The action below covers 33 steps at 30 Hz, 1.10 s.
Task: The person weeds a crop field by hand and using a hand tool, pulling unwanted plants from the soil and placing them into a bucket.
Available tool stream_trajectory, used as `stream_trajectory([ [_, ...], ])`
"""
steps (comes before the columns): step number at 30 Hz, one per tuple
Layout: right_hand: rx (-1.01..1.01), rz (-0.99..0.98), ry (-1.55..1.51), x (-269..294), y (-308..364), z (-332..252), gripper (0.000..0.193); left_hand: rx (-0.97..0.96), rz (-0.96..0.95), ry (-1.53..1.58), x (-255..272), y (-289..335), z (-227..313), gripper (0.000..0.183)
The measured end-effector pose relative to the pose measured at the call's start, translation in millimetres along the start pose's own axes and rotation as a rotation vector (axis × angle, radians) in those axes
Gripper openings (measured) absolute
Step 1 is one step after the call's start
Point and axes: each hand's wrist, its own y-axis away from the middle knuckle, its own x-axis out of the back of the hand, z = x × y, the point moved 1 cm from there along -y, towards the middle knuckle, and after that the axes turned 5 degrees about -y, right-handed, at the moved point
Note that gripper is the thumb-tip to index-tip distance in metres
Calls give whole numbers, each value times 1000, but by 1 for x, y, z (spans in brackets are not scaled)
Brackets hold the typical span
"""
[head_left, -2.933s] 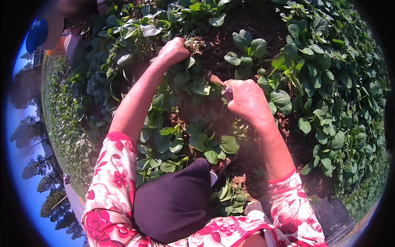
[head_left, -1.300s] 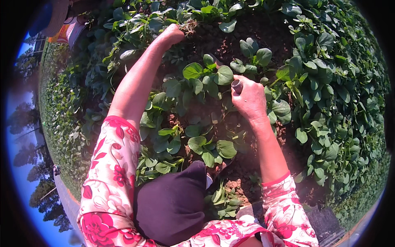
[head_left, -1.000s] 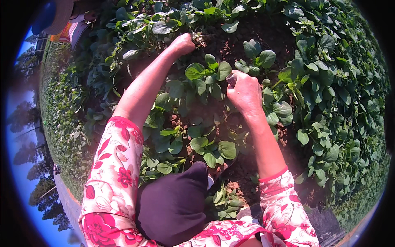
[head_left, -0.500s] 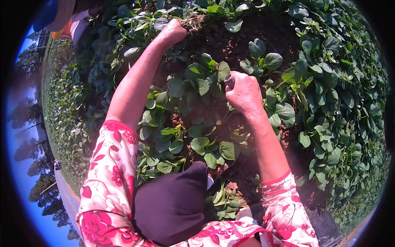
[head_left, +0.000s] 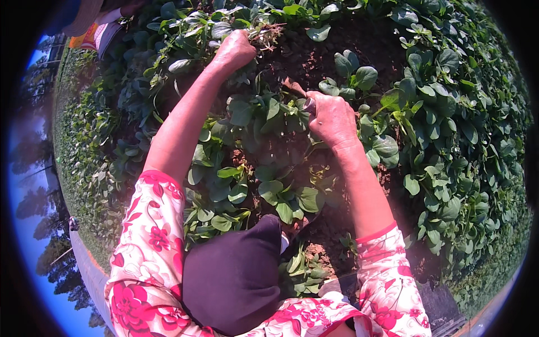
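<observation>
Several dark trees (head_left: 62, 264) lined the far left, and there, up in the corner, a co-worker's brimmed hat (head_left: 84, 19) edged into view. Next came a dark-clad knee (head_left: 233, 275), low down between flowered sleeves (head_left: 149, 236). Above it, out at arm's length, the left hand (head_left: 236, 51): fingers curled tight in a fist, gripping a clump of stems and dry roots (head_left: 268, 37) that poked out on its right side, over the leaves. On to the tool (head_left: 309, 105), its brown end (head_left: 293, 87) pointing up-left among the greens; whether it met the soil could not be told. The right hand (head_left: 335, 117) had it, fingers wrapped firmly round the handle. Beyond, broad-leaved plants (head_left: 449, 157) crowded the right side.
</observation>
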Motion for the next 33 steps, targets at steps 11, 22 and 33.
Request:
stream_trajectory([
  [11,-138,227,-75,14,35,17,26,-118,131,420,9,7,45,26],
  [22,-147,139,-86,53,89,-44,22,-76,-198,-75,-48,15,35,31],
  [33,-244,-42,91,14,124,-32,29,-94,-480,-212,-47,40,25,47],
])
